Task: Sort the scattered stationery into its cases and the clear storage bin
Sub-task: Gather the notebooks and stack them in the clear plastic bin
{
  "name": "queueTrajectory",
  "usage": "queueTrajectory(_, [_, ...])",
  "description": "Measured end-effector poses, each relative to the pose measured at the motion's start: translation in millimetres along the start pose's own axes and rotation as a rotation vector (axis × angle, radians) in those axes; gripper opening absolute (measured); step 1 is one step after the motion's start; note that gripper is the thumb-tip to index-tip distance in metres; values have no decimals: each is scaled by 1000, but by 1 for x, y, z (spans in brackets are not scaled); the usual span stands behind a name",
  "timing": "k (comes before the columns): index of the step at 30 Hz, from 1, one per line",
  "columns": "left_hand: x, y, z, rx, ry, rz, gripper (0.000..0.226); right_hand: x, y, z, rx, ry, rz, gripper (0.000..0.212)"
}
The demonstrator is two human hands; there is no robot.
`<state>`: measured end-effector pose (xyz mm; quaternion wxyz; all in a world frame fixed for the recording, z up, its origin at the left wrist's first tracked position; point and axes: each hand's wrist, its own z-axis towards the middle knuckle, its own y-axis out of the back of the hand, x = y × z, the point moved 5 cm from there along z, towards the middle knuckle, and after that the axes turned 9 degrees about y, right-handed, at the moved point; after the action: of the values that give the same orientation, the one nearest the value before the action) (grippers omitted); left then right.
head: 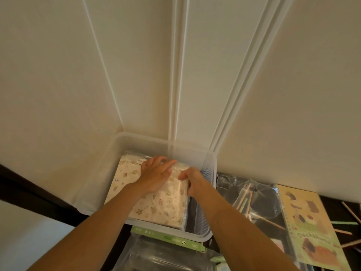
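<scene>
both bare forearms reach up from the bottom edge of the view into a clear, rectangular plastic storage bin (pixel 136 139) standing against a cream panelled wall (pixel 195 65). inside it lies a cream patterned flat pack wrapped in clear film (pixel 156 208), filling most of the floor. the left hand (pixel 154 175) lies on top of the pack with fingers straight and slightly spread, pressing its far end down. the right hand (pixel 192 181) curls its fingers round the pack's right edge, thumb on top, in the narrow gap between the pack and the bin's ribbed right wall. a wider strip of bare floor shows along the bin's left side. just under the bin's near rim a green flat box (pixel 170 238) sticks out. to the right, beside the bin, a clear plastic bag with pencils inside (pixel 248 196) lies on the dark table (pixel 336 204), then a yellow spiral notebook with dachshund pictures (pixel 310 227), with loose pencils (pixel 349 212) scattered beyond it.
</scene>
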<state>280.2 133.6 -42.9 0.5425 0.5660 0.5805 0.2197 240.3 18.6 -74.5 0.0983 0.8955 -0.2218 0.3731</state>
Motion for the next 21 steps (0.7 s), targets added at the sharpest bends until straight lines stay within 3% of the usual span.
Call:
queueTrajectory(2, [0, -2, 2, -4, 31, 75, 43, 3, 4, -1, 4, 18, -36, 57])
queueTrajectory(3, [-1, -2, 2, -14, 52, 105, 44, 5, 7, -2, 1, 36, -47, 59])
queueTrajectory(13, [-21, 15, -11, -128, 148, 19, 47, 19, 21, -24, 85, 234, -162, 35])
queueTrajectory(18, [-41, 31, -26, -205, 159, -45, 57, 34, 30, -48, 63, 357, -435, 49])
queueTrajectory(21, [-51, 46, -35, -291, 202, -100, 56, 43, 39, -59, 70, 402, -427, 11])
